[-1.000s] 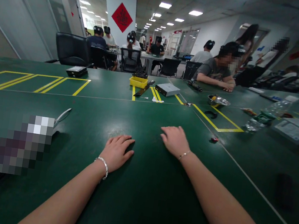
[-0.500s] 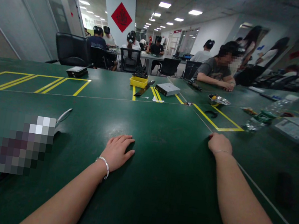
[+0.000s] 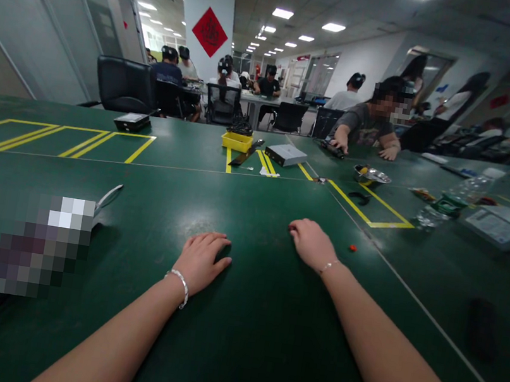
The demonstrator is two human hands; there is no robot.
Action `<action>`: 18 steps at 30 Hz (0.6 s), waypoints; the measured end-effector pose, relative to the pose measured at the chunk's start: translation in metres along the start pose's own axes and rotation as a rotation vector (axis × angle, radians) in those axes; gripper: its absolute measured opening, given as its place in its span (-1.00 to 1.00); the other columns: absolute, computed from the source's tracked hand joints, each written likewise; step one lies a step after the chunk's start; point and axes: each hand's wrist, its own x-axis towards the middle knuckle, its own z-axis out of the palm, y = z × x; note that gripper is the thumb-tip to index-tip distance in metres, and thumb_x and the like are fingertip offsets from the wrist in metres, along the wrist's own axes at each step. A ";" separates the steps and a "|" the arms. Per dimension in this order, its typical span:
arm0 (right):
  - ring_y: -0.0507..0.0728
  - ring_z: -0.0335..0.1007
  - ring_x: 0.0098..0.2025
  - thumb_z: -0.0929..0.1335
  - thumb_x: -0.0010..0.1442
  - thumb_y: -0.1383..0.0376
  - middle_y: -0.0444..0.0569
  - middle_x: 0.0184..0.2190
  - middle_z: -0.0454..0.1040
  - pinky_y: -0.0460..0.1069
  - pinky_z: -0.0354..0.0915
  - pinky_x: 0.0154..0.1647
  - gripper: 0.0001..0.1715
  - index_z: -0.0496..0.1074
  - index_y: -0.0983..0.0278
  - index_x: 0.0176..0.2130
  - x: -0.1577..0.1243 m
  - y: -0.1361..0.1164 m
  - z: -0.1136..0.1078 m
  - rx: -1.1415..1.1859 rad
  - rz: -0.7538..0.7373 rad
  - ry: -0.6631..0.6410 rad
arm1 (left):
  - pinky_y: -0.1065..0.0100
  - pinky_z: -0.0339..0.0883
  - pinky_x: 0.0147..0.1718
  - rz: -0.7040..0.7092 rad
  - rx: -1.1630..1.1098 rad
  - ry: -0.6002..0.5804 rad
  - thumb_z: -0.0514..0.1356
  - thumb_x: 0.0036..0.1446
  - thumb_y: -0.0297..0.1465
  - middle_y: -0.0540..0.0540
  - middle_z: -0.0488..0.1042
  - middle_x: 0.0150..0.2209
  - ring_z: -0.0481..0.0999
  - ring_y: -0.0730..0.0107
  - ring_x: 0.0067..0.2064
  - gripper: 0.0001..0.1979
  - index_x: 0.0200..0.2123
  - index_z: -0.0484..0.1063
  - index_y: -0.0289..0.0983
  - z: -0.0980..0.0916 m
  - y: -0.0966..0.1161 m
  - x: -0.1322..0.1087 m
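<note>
My left hand (image 3: 201,261) lies palm down on the green table (image 3: 236,316) with its fingers stretched out, a bead bracelet on the wrist. My right hand (image 3: 311,244) also rests flat on the table, a hand's width further right, fingers extended and holding nothing. A small red object (image 3: 352,248) lies on the table just right of my right hand, apart from it.
Yellow tape lines mark boxes further out, with a yellow bin (image 3: 236,141), a grey box (image 3: 285,153), a black box (image 3: 131,121) and a metal bowl (image 3: 372,173). A plastic bottle (image 3: 455,198) lies at right. A seated co-worker (image 3: 371,122) faces the table.
My right hand reached out right to the small red object, then drew back beside my left hand. The red object now lies a little nearer. My left hand stayed put.
</note>
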 end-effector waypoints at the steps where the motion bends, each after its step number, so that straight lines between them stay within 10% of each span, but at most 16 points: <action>1: 0.11 0.23 -0.19 0.16 0.16 0.31 0.04 -0.26 0.36 -0.01 0.15 -0.16 -0.74 0.35 0.31 -0.21 -0.002 -0.020 0.002 0.049 -0.118 0.000 | 0.11 0.04 0.00 0.004 -0.013 0.003 0.08 0.04 -0.24 -0.07 0.33 -0.02 0.23 0.19 0.04 -0.65 -0.08 0.28 -0.16 0.000 0.002 0.000; 6: 0.09 0.22 -0.25 0.17 0.16 0.32 0.02 -0.34 0.36 -0.01 0.15 -0.18 -0.81 0.31 0.32 -0.28 -0.021 -0.097 0.016 0.193 -0.436 0.010 | 0.20 0.13 -0.06 0.055 -0.057 -0.016 0.15 -0.01 -0.27 -0.05 0.42 -0.17 0.33 0.24 -0.07 -0.73 -0.19 0.35 -0.17 -0.002 0.006 0.001; 11: 0.06 0.26 -0.24 0.20 0.12 0.34 -0.01 -0.30 0.36 -0.05 0.16 -0.20 -0.77 0.26 0.30 -0.17 -0.022 -0.096 0.010 0.277 -0.465 -0.035 | 0.30 0.20 -0.13 0.128 -0.094 -0.034 0.10 0.05 -0.32 -0.02 0.46 -0.25 0.38 0.33 -0.18 -0.85 -0.30 0.42 -0.19 -0.004 0.003 0.004; 18: 0.28 0.31 -0.19 0.17 0.11 0.15 0.27 -0.19 0.33 0.10 0.22 -0.27 -0.56 0.23 0.40 -0.10 -0.003 0.036 -0.016 -0.155 0.561 0.057 | 0.33 0.22 -0.17 0.028 -0.140 -0.009 0.05 0.08 -0.28 0.00 0.47 -0.29 0.39 0.36 -0.21 -0.78 -0.25 0.42 -0.18 -0.006 0.003 0.003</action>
